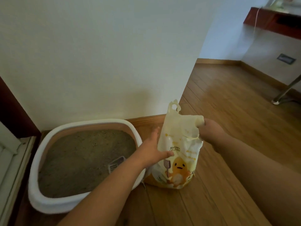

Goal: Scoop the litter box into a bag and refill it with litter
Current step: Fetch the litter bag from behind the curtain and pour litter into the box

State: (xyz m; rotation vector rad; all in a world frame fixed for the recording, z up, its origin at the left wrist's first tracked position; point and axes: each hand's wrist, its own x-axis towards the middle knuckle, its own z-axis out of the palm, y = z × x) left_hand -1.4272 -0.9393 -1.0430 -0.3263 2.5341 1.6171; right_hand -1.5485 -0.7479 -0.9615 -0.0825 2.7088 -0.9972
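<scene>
A white-rimmed litter box (pixel 48 204) sits on the wooden floor against the wall, filled with grey-brown litter (pixel 78 160). A grey scoop (pixel 116 163) lies in the litter near the box's right side, partly hidden by my left forearm. A yellow cat litter bag (pixel 180 154) stands upright just right of the box. My left hand (pixel 153 149) lies flat along the bag's left face, thumb pressed on its front. My right hand (pixel 210 129) grips the bag's crumpled top right corner.
A white wall rises behind the box, with its corner above the bag. A dark red door frame (pixel 14 110) and white sill are at the left. Open wooden floor (pixel 228 103) stretches right, with a metal furniture leg (pixel 283 93) far right.
</scene>
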